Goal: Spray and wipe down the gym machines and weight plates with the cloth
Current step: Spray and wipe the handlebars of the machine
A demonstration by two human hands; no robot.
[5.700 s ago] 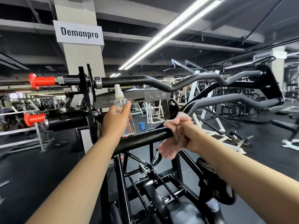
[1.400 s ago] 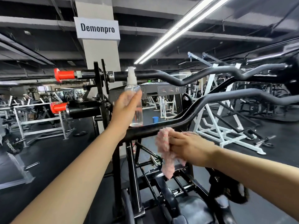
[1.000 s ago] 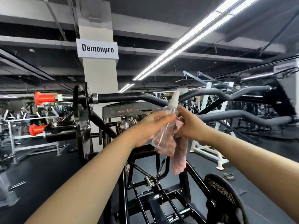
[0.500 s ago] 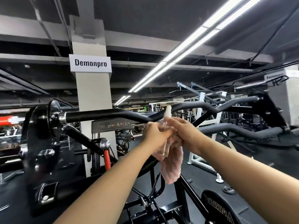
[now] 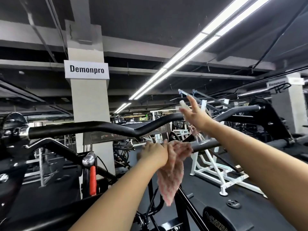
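My left hand [image 5: 154, 153] grips a pink cloth [image 5: 173, 174] against the lower black bar [image 5: 208, 145] of the gym machine, and most of the cloth hangs below the bar. My right hand [image 5: 195, 115] is raised higher and to the right, in front of the upper bent bar [image 5: 100, 129]. It holds a clear spray bottle [image 5: 183, 104] with the white nozzle up and the index finger stretched out. The bottle's body is blurred below the hand.
A black weight plate [image 5: 216, 220] sits on the machine at bottom right, and a small plate [image 5: 233, 205] lies on the floor. A white machine [image 5: 208, 172] stands behind. A pillar with a Demonpro sign [image 5: 87, 70] and a red-handled lever [image 5: 93, 180] are to the left.
The two hands met and swapped items: the bottle went from left to right hand, the cloth from right to left. The right hand has since risen and the left has dropped to the lower bar.
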